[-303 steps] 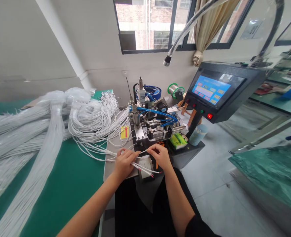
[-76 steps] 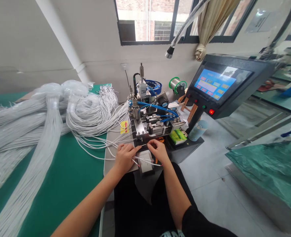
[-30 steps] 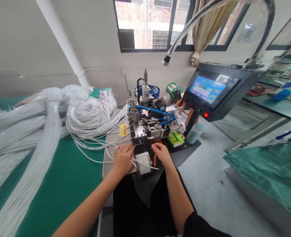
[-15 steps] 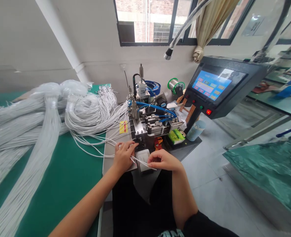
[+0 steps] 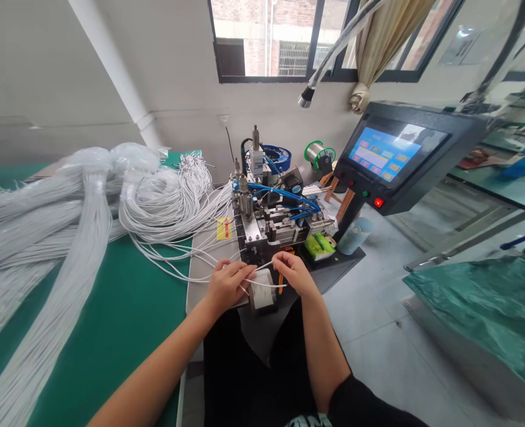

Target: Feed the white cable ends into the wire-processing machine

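Observation:
Thin white cables run from the left into my left hand [image 5: 229,286], which is closed on them at the front of the machine. One white cable [image 5: 263,267] stretches from there to my right hand [image 5: 292,273], where thumb and fingertips pinch its end. A second white cable end [image 5: 273,286] sticks out loose below it, pointing right. Under both, a small white-topped box [image 5: 263,290] sits at the front of the bench. Right behind the hands stands a metal machine [image 5: 255,228] with blue air tubes. An orange-handled tool [image 5: 280,283] is partly hidden by my right hand.
Large bundles of white cables [image 5: 95,201] cover much of the green table [image 5: 111,332] at left. A control panel with a lit screen [image 5: 384,151] stands at right. A green packet [image 5: 319,246] and a solder wire spool [image 5: 319,154] are near the machine.
My right hand has moved up and away toward the machine, lifting one cable end. The other cable end now hangs free below. My left hand has shifted slightly right.

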{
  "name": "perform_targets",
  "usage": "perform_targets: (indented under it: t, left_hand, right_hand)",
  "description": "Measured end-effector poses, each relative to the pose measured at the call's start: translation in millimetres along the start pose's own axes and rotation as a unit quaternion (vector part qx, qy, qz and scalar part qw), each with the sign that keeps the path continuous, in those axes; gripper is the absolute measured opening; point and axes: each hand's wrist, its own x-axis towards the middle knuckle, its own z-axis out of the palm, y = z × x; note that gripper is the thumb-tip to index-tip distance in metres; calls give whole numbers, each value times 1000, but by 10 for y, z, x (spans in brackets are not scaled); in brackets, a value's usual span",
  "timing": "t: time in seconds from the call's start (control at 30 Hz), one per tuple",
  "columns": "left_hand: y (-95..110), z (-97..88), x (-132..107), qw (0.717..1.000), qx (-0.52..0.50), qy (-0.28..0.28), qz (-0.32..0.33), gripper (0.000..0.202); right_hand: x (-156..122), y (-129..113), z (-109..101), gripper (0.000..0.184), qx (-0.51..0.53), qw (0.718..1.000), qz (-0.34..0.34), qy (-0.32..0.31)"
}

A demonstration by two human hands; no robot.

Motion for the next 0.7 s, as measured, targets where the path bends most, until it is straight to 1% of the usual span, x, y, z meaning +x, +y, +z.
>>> perform_targets:
  t: [0.17,0.33,0.43,0.53,0.7]
  left_hand:
    - [12,-9,-7,1000,16,11,-3,17]
    - [7,4,-19,999,31,9,-28,15]
    - [4,6,-16,998,40,3,-44,17]
    - [10,-1,-2,998,41,-8,-56,20]
    - [15,-10,12,997,35,-24,-59,22]
  right_hand:
    - [68,95,143,29,111,992,43,48]
    - [97,143,259,31,166,983,49,68]
    - [98,150,285,34,177,980,52,70]
    - [98,143,273,36,176,981,58,58]
    - [126,148,193,32,118,990,76,32]
